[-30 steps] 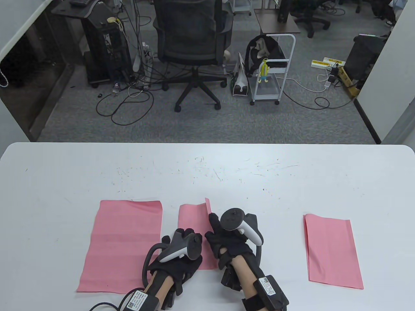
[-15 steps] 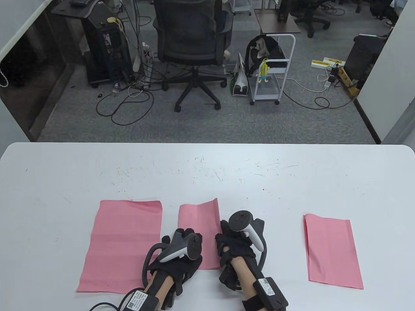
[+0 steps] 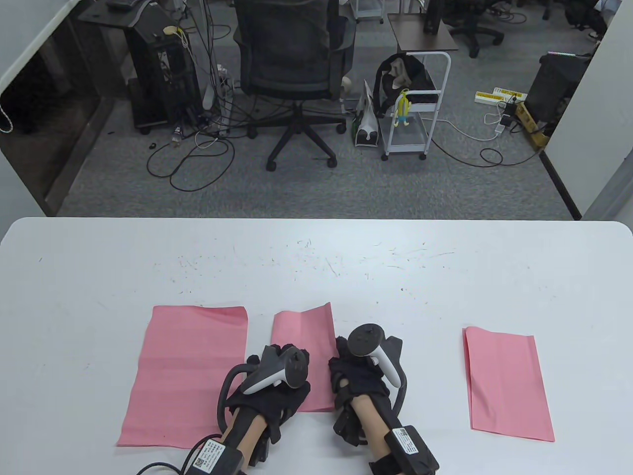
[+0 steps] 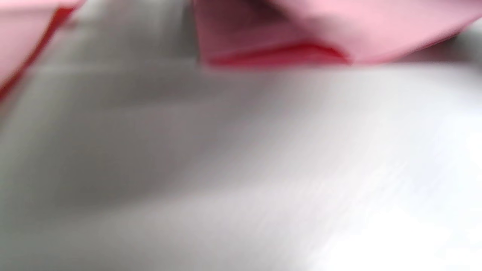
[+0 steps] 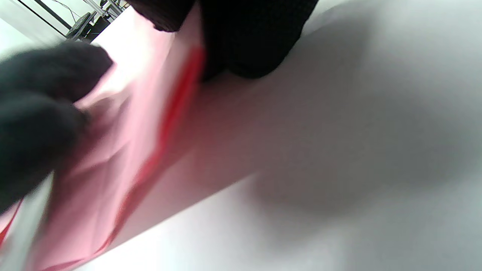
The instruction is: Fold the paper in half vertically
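Note:
A folded pink paper [image 3: 302,332] lies on the white table [image 3: 316,267], near the front middle. My left hand [image 3: 277,381] rests palm down on its near half. My right hand [image 3: 358,368] sits at the paper's right edge, fingertips touching that edge. In the right wrist view my gloved fingers [image 5: 244,37] press down at the paper's [image 5: 124,143] red-shaded edge, and another gloved finger [image 5: 37,105] lies on the sheet. The blurred left wrist view shows the paper's near edge [image 4: 301,37] slightly raised off the table.
An unfolded pink sheet [image 3: 190,368] lies just left of my left hand. A folded pink sheet [image 3: 507,383] lies at the right. The table's front edge is close behind my wrists. An office chair [image 3: 294,64] and a cart stand beyond the far edge.
A second ago my right hand held the paper's flap upright. The flap now lies flat and the right hand has drawn back to the right edge. The left hand barely shifted.

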### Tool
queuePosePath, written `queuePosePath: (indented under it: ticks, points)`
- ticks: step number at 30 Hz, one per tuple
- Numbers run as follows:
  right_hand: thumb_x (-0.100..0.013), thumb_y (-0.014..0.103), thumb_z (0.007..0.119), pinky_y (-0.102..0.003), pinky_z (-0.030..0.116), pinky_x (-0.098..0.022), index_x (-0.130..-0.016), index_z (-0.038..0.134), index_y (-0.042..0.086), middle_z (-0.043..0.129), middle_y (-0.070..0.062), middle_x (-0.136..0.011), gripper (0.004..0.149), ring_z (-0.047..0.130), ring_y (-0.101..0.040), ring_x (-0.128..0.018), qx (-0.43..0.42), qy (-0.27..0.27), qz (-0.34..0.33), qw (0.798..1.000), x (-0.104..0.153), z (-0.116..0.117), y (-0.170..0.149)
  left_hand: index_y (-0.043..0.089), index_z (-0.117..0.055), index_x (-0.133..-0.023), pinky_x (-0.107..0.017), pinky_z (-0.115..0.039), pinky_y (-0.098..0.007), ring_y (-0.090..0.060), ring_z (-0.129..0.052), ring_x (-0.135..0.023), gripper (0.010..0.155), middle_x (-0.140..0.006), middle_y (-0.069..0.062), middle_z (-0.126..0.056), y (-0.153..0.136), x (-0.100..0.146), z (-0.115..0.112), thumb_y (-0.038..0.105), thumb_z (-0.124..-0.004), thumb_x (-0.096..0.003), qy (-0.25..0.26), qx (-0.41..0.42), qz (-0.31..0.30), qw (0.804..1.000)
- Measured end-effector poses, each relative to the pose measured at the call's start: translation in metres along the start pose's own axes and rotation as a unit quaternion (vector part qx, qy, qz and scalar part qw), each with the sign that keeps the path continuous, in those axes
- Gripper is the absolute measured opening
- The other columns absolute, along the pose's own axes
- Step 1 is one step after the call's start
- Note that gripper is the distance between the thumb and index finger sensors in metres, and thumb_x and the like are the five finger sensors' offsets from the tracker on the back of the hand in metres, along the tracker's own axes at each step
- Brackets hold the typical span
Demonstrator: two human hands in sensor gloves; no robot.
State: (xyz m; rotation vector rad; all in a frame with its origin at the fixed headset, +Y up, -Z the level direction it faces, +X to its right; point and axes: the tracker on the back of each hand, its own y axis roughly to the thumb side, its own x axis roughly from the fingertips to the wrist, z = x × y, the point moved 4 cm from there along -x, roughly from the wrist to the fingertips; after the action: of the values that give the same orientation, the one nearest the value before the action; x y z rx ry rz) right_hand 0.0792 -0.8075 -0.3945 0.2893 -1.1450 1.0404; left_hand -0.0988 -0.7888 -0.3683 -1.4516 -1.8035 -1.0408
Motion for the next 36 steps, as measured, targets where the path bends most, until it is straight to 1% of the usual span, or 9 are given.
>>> queuePosePath:
  ticks: [5, 8, 10, 20, 22, 25, 30, 33, 36]
  points:
    - [-0.051, 0.033, 0.076, -0.023, 0.087, -0.037, -0.102, 0.054, 0.023, 0.086, 0.009, -0.083, 0.057, 0.097, 0.0, -0.053, -0.003, 0.002, 0.0, 1.0, 0.0, 0.0, 0.0, 0.038, -0.004, -0.115, -0.083, -0.016, -0.066, -0.032, -0.001, -0.117, 0.076, -0.126, 0.004, -0.001, 0.009, 0.03, 0.039, 0.063, -0.043, -0.0547, 0.098, -0.002, -0.006, 0.995]
    - [-0.051, 0.033, 0.076, -0.023, 0.087, -0.037, -0.102, 0.054, 0.024, 0.085, 0.009, -0.083, 0.057, 0.097, 0.0, -0.053, -0.004, 0.003, 0.0, 1.0, 0.0, 0.0, 0.0, 0.038, -0.003, -0.115, -0.082, -0.015, -0.066, -0.033, 0.001, -0.116, 0.077, -0.126, 0.004, 0.001, 0.012, 0.045, 0.053, 0.064, -0.042, -0.0547, 0.135, 0.002, -0.014, 0.991]
    - [-0.051, 0.033, 0.076, -0.023, 0.086, -0.037, -0.102, 0.054, 0.024, 0.085, 0.009, -0.083, 0.057, 0.097, 0.0, -0.053, -0.005, 0.004, 0.001, 1.0, 0.0, 0.0, 0.0, 0.038, -0.004, -0.115, -0.082, -0.016, -0.066, -0.033, 0.001, -0.116, 0.077, -0.126, 0.001, 0.001, 0.014, 0.052, 0.058, 0.064, -0.043, -0.0546, 0.147, 0.006, -0.021, 0.989]
    - [-0.051, 0.032, 0.076, -0.023, 0.086, -0.037, -0.102, 0.055, 0.024, 0.086, 0.008, -0.083, 0.056, 0.097, -0.001, -0.053, -0.031, 0.01, -0.001, 0.999, -0.001, -0.001, -0.005, 0.038, -0.004, -0.116, -0.083, -0.016, -0.066, -0.033, 0.0, -0.117, 0.077, -0.127, 0.001, 0.0, 0.023, 0.064, 0.065, 0.065, -0.042, -0.0547, 0.166, -0.005, -0.037, 0.985]
    - [-0.05, 0.032, 0.077, -0.024, 0.086, -0.036, -0.101, 0.057, 0.024, 0.087, 0.01, -0.082, 0.055, 0.098, -0.002, -0.053, -0.054, 0.017, -0.006, 0.998, -0.002, -0.002, -0.009, 0.038, -0.004, -0.116, -0.083, -0.017, -0.066, -0.034, -0.001, -0.117, 0.077, -0.127, 0.001, 0.0, 0.023, 0.065, 0.065, 0.065, -0.043, -0.0547, 0.167, -0.006, -0.039, 0.985]
    - [-0.05, 0.03, 0.078, -0.026, 0.087, -0.037, -0.1, 0.061, 0.024, 0.089, 0.004, -0.082, 0.053, 0.099, -0.005, -0.052, -0.114, 0.033, -0.021, 0.993, 0.001, -0.008, -0.017, 0.038, -0.004, -0.116, -0.083, -0.017, -0.066, -0.033, -0.001, -0.117, 0.077, -0.127, 0.001, 0.0, 0.022, 0.066, 0.067, 0.065, -0.043, -0.0547, 0.17, -0.005, -0.04, 0.985]
    - [-0.049, 0.03, 0.079, -0.028, 0.087, -0.036, -0.099, 0.062, 0.026, 0.088, 0.006, -0.082, 0.053, 0.1, -0.006, -0.05, -0.133, -0.025, -0.053, 0.989, 0.031, -0.058, -0.023, 0.037, -0.004, -0.116, -0.083, -0.017, -0.066, -0.034, -0.001, -0.117, 0.077, -0.127, 0.001, 0.0, 0.021, 0.068, 0.068, 0.065, -0.042, -0.0548, 0.173, 0.002, -0.043, 0.984]
    - [-0.049, 0.03, 0.079, -0.029, 0.087, -0.037, -0.099, 0.063, 0.027, 0.089, 0.006, -0.082, 0.052, 0.1, -0.007, -0.05, -0.111, -0.076, -0.058, 0.989, 0.057, -0.102, -0.034, 0.038, -0.004, -0.116, -0.083, -0.017, -0.066, -0.034, -0.001, -0.117, 0.077, -0.127, 0.001, -0.001, 0.023, 0.069, 0.068, 0.065, -0.043, -0.0548, 0.174, -0.004, -0.045, 0.984]
    - [-0.049, 0.03, 0.079, -0.029, 0.087, -0.038, -0.099, 0.063, 0.027, 0.089, 0.006, -0.082, 0.052, 0.1, -0.007, -0.051, -0.086, -0.133, -0.036, 0.987, 0.082, -0.147, -0.058, 0.038, -0.005, -0.116, -0.083, -0.017, -0.066, -0.034, -0.001, -0.117, 0.077, -0.127, 0.001, -0.001, 0.024, 0.07, 0.067, 0.065, -0.043, -0.0548, 0.175, -0.007, -0.046, 0.983]
